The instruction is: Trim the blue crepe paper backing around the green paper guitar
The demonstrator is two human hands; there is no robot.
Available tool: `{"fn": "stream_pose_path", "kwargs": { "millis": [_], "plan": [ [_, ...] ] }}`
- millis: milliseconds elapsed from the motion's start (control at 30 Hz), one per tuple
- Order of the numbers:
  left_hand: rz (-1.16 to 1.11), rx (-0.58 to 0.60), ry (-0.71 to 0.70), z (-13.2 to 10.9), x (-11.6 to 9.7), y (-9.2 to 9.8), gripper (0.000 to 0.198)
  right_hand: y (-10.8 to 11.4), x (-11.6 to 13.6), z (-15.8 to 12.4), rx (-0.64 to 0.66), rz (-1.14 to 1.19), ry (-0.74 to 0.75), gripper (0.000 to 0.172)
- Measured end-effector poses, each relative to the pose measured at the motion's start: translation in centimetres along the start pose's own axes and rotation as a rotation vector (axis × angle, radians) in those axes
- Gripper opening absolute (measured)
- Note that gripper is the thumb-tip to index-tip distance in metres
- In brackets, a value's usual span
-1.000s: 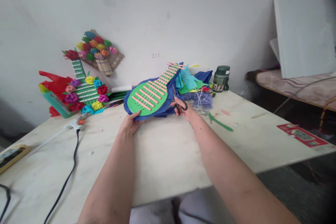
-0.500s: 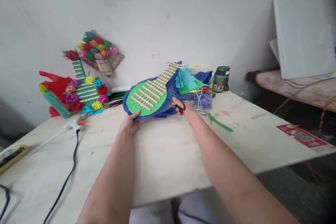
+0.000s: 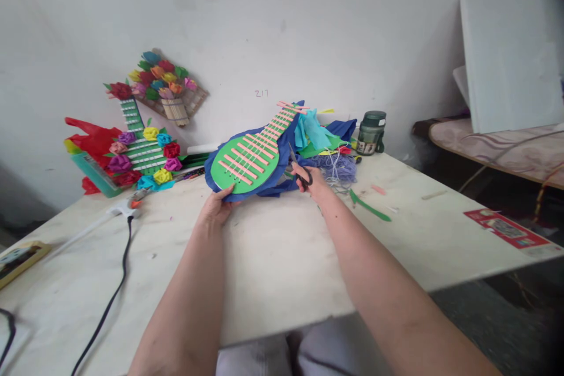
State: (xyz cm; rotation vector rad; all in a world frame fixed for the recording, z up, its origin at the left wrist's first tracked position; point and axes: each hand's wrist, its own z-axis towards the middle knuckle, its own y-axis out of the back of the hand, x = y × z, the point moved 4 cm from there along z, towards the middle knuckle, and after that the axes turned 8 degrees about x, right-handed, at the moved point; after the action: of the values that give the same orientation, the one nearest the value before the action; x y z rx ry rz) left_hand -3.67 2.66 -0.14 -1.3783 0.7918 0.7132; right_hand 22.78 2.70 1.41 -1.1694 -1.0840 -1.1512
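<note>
While your left hand (image 3: 217, 207) pinches the bottom rim of the green paper lute (image 3: 244, 161), thumb and fingers clamped on its edge, the lute is tilted up off the table (image 3: 273, 258) at the middle of the frame, with its neck running toward the upper right. Your right hand (image 3: 314, 188), just right of the lute's body, has its fingers closed through the loops of the black scissors (image 3: 296, 165). The blades point up against the blue paper backing (image 3: 275, 182). Purple yarn (image 3: 339, 167) and a green jar (image 3: 370, 132) sit behind that hand. A flower-covered craft (image 3: 143, 155) rests at the left, above a black cable (image 3: 114, 288).
</note>
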Motion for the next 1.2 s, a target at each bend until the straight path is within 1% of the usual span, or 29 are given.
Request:
{"fn": "stream_pose_path", "kwargs": {
  "millis": [100,200,333,533,600,733,933,1200],
  "plan": [
    [0.011,-0.006,0.011,-0.1,0.0,0.0,0.034,0.3,0.0,-0.3,0.075,0.037,-0.023,0.042],
    [0.021,0.013,0.018,0.0,0.0,0.1,0.034,0.4,-0.1,-0.5,0.148,0.051,-0.034,0.047],
    [0.044,0.052,0.034,0.1,0.2,0.1,0.035,0.4,-0.2,-0.5,0.186,0.054,-0.032,0.051],
    [0.035,0.059,0.029,0.0,0.0,0.0,0.038,0.5,-0.1,-0.5,0.162,0.075,-0.021,0.049],
    [0.023,0.055,0.025,-0.1,-0.1,-0.1,0.039,0.4,0.1,-0.6,0.150,0.078,-0.016,0.046],
    [0.015,0.037,0.036,-0.4,-0.1,-0.3,0.038,0.4,0.6,-0.8,0.074,0.055,0.002,0.038],
    [0.004,0.019,0.040,-0.3,-0.2,0.0,0.044,0.6,1.0,-0.6,0.021,-0.021,0.056,0.031],
    [0.017,0.014,0.030,-0.1,-0.3,0.3,0.041,1.2,0.3,0.2,-0.015,-0.046,0.052,0.031]
  ]
}}
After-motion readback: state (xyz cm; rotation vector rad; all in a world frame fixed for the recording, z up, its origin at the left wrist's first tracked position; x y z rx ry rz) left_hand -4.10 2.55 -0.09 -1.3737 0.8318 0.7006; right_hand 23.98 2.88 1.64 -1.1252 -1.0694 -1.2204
